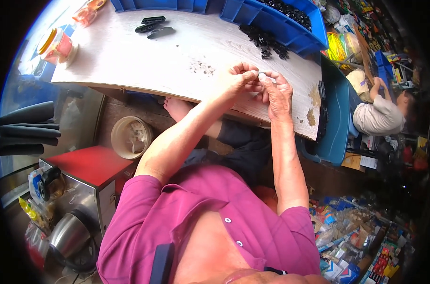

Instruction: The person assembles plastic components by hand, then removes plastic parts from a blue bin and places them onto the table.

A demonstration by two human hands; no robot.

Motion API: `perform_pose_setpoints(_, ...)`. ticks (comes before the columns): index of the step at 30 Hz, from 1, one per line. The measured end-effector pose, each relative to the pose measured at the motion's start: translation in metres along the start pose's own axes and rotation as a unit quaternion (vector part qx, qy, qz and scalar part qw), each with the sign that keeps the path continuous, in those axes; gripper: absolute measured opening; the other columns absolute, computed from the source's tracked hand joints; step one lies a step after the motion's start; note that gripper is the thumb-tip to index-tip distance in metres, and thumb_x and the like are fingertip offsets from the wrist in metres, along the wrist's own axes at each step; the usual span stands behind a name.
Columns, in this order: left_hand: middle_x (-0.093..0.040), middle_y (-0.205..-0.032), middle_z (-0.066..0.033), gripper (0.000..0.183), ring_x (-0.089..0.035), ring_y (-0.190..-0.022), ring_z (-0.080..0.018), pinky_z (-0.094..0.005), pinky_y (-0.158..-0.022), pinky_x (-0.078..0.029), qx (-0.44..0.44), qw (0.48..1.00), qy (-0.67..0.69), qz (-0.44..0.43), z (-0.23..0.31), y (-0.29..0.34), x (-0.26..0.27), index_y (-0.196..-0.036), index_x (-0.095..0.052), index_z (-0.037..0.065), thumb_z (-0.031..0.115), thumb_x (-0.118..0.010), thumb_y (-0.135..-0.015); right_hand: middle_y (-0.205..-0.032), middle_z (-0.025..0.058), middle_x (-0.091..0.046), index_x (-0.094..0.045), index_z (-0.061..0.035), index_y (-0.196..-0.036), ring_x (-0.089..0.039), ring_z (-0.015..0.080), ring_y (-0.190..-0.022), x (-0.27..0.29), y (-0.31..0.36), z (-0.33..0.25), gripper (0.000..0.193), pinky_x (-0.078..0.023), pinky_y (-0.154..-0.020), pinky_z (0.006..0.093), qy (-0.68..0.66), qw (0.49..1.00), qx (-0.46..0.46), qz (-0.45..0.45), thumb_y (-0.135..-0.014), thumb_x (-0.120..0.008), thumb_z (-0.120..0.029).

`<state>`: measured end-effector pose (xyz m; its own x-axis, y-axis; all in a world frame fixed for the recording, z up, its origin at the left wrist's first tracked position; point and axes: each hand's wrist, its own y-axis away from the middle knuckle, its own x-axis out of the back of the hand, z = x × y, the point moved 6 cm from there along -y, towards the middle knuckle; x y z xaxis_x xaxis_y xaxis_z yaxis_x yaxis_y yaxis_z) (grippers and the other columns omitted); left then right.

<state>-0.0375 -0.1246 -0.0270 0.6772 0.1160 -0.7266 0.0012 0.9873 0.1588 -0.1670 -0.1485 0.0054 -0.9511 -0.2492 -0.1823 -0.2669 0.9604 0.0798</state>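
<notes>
The small part [261, 74] pinched between the two hands is mostly hidden by fingertips, so its shape cannot be made out; only a thin pale sliver is seen, held just above the near right part of the pale wooden table [129, 61]; the fingers of the left hand [237, 80] are closed together on it, and those of the right hand [277, 94] are likewise clamped on its other end; a heap of small black parts [264, 40] is seen beyond the hands, beside a blue bin [276, 23] cut off by the upper edge; three dark oblong pieces [151, 26] lie at the far left; colourful packages [347, 236] are crowded at the lower right, too blurred for detail.
</notes>
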Motion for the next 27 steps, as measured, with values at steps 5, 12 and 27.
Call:
perform_pose_setpoints(5,-0.067,-0.084,-0.0113,0.036,-0.065,-0.072,-0.0169,-0.0285,-0.067,-0.054,-0.063,0.957,-0.284,0.025,0.032,0.014,-0.001,-0.116,-0.059,-0.002,0.019,-0.069,-0.089,-0.060,0.0012,-0.059,-0.064,-0.0040,-0.093,-0.050,0.0080,-0.044,0.005,0.002,0.004,0.016,-0.047,-0.046,0.0236,0.024,1.000,0.015,0.002,-0.084,-0.074,-0.012)
perform_pose_setpoints(12,-0.070,-0.084,-0.0144,0.050,-0.068,-0.080,-0.0315,-0.0419,-0.074,-0.053,-0.260,0.497,-0.762,0.326,0.181,0.017,0.109,-0.122,-0.059,0.009,0.044,-0.066,-0.087,-0.050,0.0001,-0.049,-0.062,-0.0077,-0.092,-0.053,0.0128,-0.045,0.001,0.001,0.004,0.012,-0.055,-0.050,0.0337,-0.024,0.999,0.034,-0.022,-0.088,-0.070,-0.017)
perform_pose_setpoints(27,-0.065,-0.096,-0.0124,0.029,-0.062,-0.089,-0.0346,-0.0443,-0.082,-0.051,-0.336,0.453,-0.794,0.226,0.155,0.043,0.088,-0.112,-0.059,0.011,0.017,-0.063,-0.084,-0.051,0.0016,-0.051,-0.061,-0.0093,-0.092,-0.056,0.0150,-0.047,-0.001,-0.002,0.005,0.012,-0.057,-0.052,0.0370,-0.043,0.999,0.024,-0.009,-0.086,-0.070,-0.016)
